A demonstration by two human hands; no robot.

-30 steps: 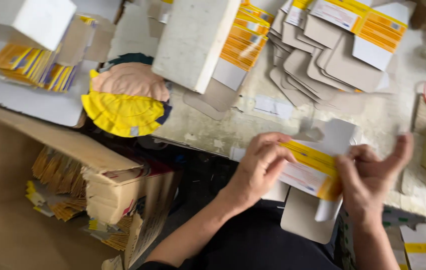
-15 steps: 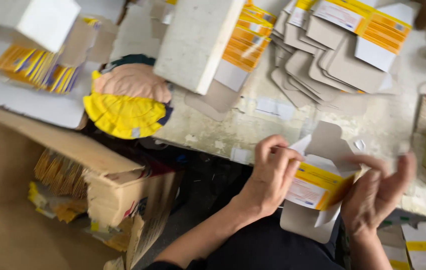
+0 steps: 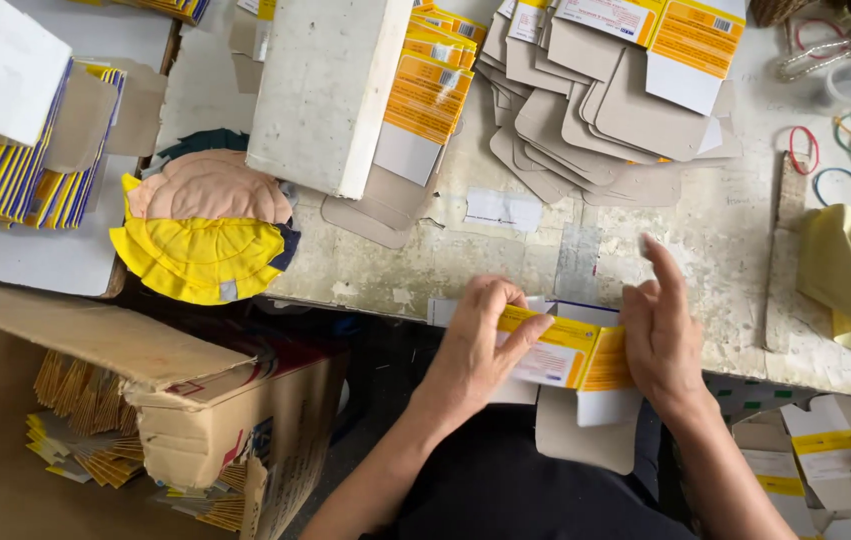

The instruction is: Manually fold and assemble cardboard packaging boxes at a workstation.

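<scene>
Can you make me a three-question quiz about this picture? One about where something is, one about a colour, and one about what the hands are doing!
1. Where is the big cardboard box?
A left of the person
B on the table
C behind the rubber bands

2. What colour is the band on the small carton?
A green
B yellow-orange
C pink

3. What are the left hand and right hand doing?
A resting flat
B both gripping the carton
C holding scissors

Answers: 1 A, it sits low at the left. 2 B, the stripe shows between the hands. 3 B, fingers press either end.
</scene>
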